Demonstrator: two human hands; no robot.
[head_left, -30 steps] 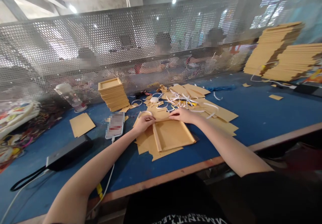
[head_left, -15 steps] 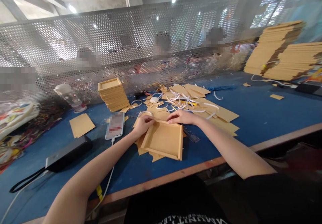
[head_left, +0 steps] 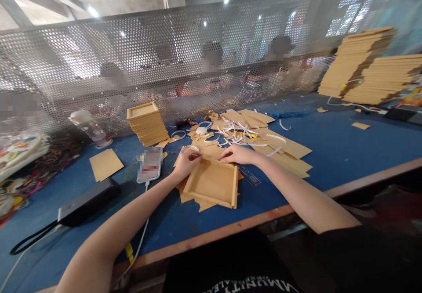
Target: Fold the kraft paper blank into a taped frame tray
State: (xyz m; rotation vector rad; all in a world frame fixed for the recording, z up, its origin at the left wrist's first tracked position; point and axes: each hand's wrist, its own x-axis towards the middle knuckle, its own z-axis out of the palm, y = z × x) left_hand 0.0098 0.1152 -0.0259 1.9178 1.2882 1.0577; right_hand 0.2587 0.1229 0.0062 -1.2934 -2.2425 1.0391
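Observation:
A shallow tan cardboard tray (head_left: 212, 182) with folded-up sides lies in front of me on loose cardboard pieces. At its far left corner, my left hand (head_left: 187, 163) is closed, fingertips pinching the edge. My right hand (head_left: 239, 154) grips the far side nearer the right corner, its fingers bent over the rim. Both hands partly cover that far wall. Behind the tray, white peeled strips (head_left: 245, 135) lie tangled over flat cardboard sheets (head_left: 286, 150). A roll of tape (head_left: 190, 149) sits just beyond my left hand.
To the left are a stack of finished trays (head_left: 147, 124), a phone (head_left: 150, 165) on a cable, a black power bank (head_left: 89, 200) and a clear bottle (head_left: 90, 128). Tall cardboard stacks (head_left: 358, 62) stand at the far right. A perforated metal screen (head_left: 158, 56) runs behind; people sit beyond it.
The view has shifted very slightly. Both hands stay at the tray's far side, with hardly any visible movement.

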